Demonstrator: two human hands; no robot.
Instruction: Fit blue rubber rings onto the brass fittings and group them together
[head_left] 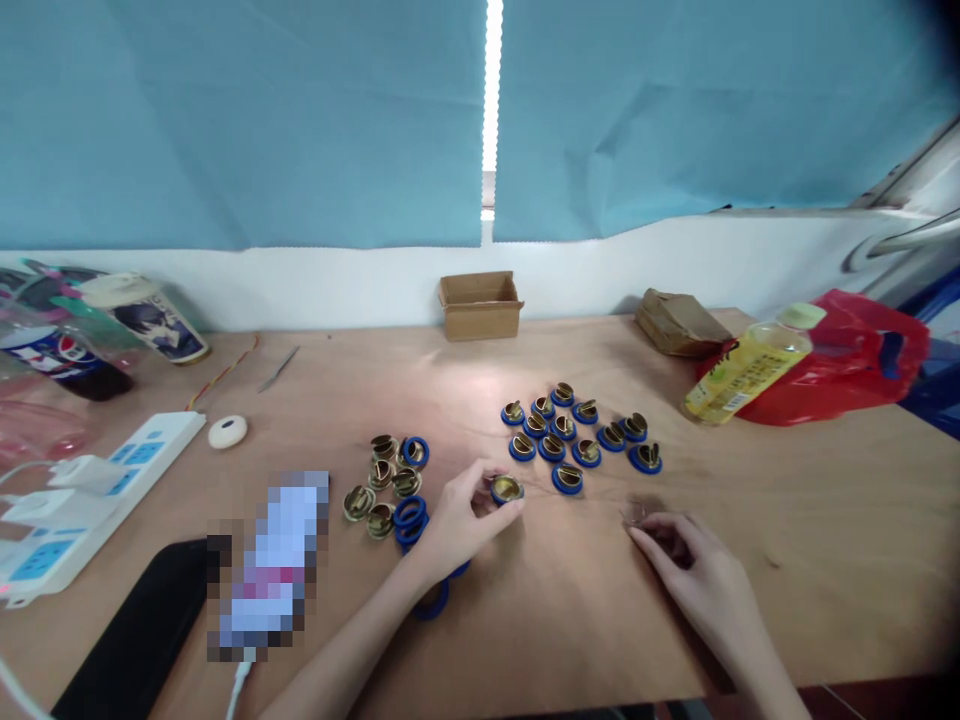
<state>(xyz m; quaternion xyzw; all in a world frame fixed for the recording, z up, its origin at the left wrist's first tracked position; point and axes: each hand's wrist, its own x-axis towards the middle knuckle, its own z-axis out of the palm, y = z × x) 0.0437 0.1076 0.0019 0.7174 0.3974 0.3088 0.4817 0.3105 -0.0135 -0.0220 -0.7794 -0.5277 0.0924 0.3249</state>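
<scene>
My left hand (465, 515) pinches a round brass fitting (507, 488) with a dark blue rim, its hollow side facing up. To its left are several loose brass fittings (381, 472) with upright tabs and several blue rings (410, 512); my wrist hides some of the rings. Beyond the hand, to the right, sits a group of brass fittings seated in blue rings (568, 478). My right hand (694, 565) rests low over the table at the right, thumb and fingers closed together. A small, see-through, blurred thing (636, 512) shows at its fingertips; I cannot make out what it is.
An open cardboard box (481, 320) stands by the wall. At the right are a yellow-labelled bottle (750, 370), a brown packet (679, 325) and a red bag (862, 360). Leftward lie a phone (274, 560), a black object (139, 620), a power strip (112, 500) and a cola bottle (67, 365).
</scene>
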